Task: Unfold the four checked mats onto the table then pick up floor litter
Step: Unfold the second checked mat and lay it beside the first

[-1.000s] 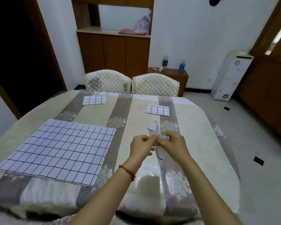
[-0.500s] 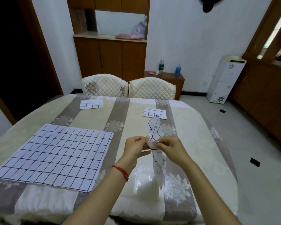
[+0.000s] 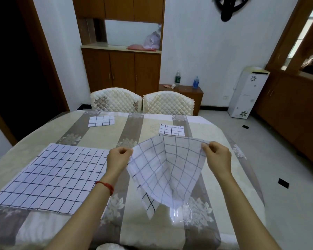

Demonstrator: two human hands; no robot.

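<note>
table [image 3: 98, 136]; left hand [image 3: 118, 158], right hand [image 3: 217, 156] pinching half-opened checked mat [image 3: 167, 170]; no legible writing

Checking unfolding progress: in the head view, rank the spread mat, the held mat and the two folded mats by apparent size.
1. Spread mat
2. Held mat, part-opened
3. Left folded mat and right folded mat: alike, unranked.

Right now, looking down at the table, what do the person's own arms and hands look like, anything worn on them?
Both forearms are bare, with no sleeves in view. The left hand has a thin red string bracelet round its wrist, which looks knotted or beaded. The right hand and its wrist show nothing worn: no watch, ring or glove. Neither hand's fingers carry rings that I can see.
</note>
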